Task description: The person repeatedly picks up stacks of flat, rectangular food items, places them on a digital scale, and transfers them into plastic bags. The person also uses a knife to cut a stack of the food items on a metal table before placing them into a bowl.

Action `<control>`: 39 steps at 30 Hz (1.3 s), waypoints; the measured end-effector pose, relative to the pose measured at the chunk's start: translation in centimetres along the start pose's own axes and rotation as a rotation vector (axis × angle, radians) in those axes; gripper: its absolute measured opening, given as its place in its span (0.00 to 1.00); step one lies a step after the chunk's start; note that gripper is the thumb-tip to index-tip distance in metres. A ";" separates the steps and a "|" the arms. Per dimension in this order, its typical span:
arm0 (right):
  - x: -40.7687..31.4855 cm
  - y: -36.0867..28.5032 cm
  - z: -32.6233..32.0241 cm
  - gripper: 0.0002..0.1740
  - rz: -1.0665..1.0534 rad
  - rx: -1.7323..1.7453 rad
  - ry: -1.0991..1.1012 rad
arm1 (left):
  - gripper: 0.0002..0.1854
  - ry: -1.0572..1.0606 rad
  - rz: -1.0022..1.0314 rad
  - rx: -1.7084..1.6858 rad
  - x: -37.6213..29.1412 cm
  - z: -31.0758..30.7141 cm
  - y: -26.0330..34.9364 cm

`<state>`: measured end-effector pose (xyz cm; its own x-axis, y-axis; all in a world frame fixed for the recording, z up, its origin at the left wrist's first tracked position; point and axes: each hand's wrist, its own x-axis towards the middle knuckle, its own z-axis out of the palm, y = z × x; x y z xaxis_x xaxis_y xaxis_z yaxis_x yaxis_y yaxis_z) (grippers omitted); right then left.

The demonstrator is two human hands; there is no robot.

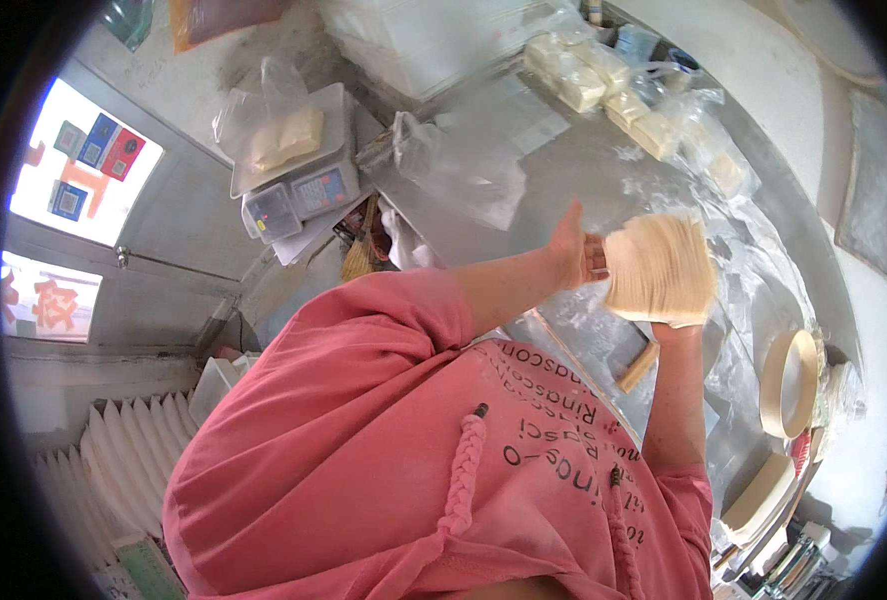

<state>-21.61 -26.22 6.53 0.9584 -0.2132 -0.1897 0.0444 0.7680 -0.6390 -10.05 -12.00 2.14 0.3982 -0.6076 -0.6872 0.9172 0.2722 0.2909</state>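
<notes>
A squarish stack of thin cream dough sheets [661,270], somewhat blurred, is held up over the flour-dusted worktop [608,187]. Beneath its near edge, my right hand [672,330] supports it, the fingers mostly hidden by the sheets. At the stack's left edge is my left hand [580,251], palm turned inward and thumb raised apart from the fingers. Its fingertips are beside the edge; whether they touch it is unclear. A short wooden piece [638,367] lies on the worktop near my right forearm.
Clear bags with pale blocks [575,71] line the worktop's back edge. Thin plastic sheeting [481,165] lies at left, near stacked plastic containers [323,187]. A round wooden hoop [788,382] and a long pale dough stack [762,495] are at right. A broom [359,255] stands below.
</notes>
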 end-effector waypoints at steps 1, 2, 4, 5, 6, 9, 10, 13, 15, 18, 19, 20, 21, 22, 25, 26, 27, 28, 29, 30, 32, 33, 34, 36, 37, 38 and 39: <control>0.7 1.4 -1.1 0.27 -0.171 -0.193 -0.048 | 0.47 -0.093 -0.132 -0.094 0.8 -1.0 0.7; 2.3 2.8 -2.5 0.26 -0.217 -0.487 -0.011 | 0.46 -0.174 -0.122 -0.106 0.2 -1.4 1.3; 3.3 4.7 1.9 0.24 -0.162 -1.002 0.180 | 0.44 -0.328 -0.100 -0.139 -2.4 -1.8 2.3; 2.9 5.8 6.9 0.22 -0.054 -1.220 0.328 | 0.43 -0.284 -0.056 -0.121 -3.4 -2.9 3.4; 3.3 7.6 7.4 0.25 -0.068 -0.998 0.330 | 0.42 -0.253 -0.024 -0.094 -4.5 -3.7 4.3; 4.6 11.0 10.7 0.29 0.125 -0.424 0.179 | 0.37 -0.258 0.005 0.005 -7.5 -6.8 8.9; 5.3 12.1 11.6 0.31 0.181 -0.382 0.169 | 0.36 -0.333 -0.003 0.056 -5.8 -9.4 9.6; 6.9 14.3 14.8 0.32 0.146 -0.401 0.108 | 0.32 -0.432 0.064 0.896 -6.2 -14.8 18.2; 8.0 14.9 17.7 0.29 0.231 -0.440 0.160 | 0.26 0.151 0.761 1.570 -10.3 -16.2 24.1; 9.4 16.0 20.0 0.27 0.340 -0.557 0.145 | 0.25 0.256 0.868 2.158 -9.1 -18.8 29.0; 10.0 16.4 20.7 0.27 0.397 -0.568 0.137 | 0.25 0.302 0.903 2.349 -8.2 -19.5 30.1; 10.5 16.8 21.8 0.28 0.456 -0.578 0.127 | 0.26 0.351 0.936 2.540 -7.2 -20.1 30.9; 11.1 17.3 22.8 0.29 0.514 -0.586 0.111 | 0.25 0.282 0.891 2.238 -5.5 -21.1 31.4; 11.8 17.8 23.3 0.30 0.586 -0.575 0.090 | 0.24 0.215 0.836 1.940 -3.2 -22.5 31.6; 13.6 19.4 23.4 0.32 0.728 -0.483 0.060 | 0.23 0.057 0.888 1.478 -3.3 -21.3 30.5; 14.2 20.1 23.2 0.31 0.722 -0.454 0.088 | 0.24 0.024 0.945 1.387 -3.8 -20.7 30.1; 14.7 20.7 23.1 0.31 0.718 -0.429 0.108 | 0.26 0.024 0.900 1.404 -3.6 -21.3 30.0; 15.4 21.2 22.9 0.30 0.714 -0.402 0.123 | 0.29 0.029 0.857 1.424 -3.1 -22.2 29.9; 16.0 21.5 22.5 0.29 0.723 -0.228 0.153 | 0.32 0.035 0.813 1.442 -2.7 -23.1 29.9; 16.8 21.8 21.8 0.28 0.723 -0.049 0.186 | 0.34 0.017 0.678 1.441 -3.7 -23.0 30.3; 18.3 22.5 21.3 0.25 0.658 0.276 0.238 | 0.38 -0.010 0.404 1.425 -7.0 -22.2 30.5; 19.4 23.4 21.0 0.25 0.522 0.241 0.261 | 0.38 -0.008 0.350 1.422 -7.6 -22.5 30.1; 20.6 24.2 20.4 0.26 0.377 0.207 0.290 | 0.38 -0.017 0.294 1.422 -8.0 -22.5 29.6; 22.7 25.3 18.8 0.29 0.177 -0.076 0.374 | 0.37 0.009 0.193 1.520 -8.9 -21.5 29.9; 23.5 25.7 18.1 0.31 0.125 -0.323 0.422 | 0.35 0.030 0.606 1.676 -7.8 -22.8 30.1; 24.0 25.9 17.4 0.34 0.067 -0.570 0.467 | 0.32 0.051 1.036 1.796 -5.6 -25.3 30.5; 24.3 26.1 16.3 0.35 0.138 -0.809 0.448 | 0.28 0.090 1.162 1.759 -4.6 -26.0 31.5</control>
<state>7.43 -1.51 -2.64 0.7351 -0.4936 -0.4647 -0.4330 0.1856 -0.8821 16.78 18.77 -2.89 0.7041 -0.6748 0.2213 -0.6274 -0.4452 0.6389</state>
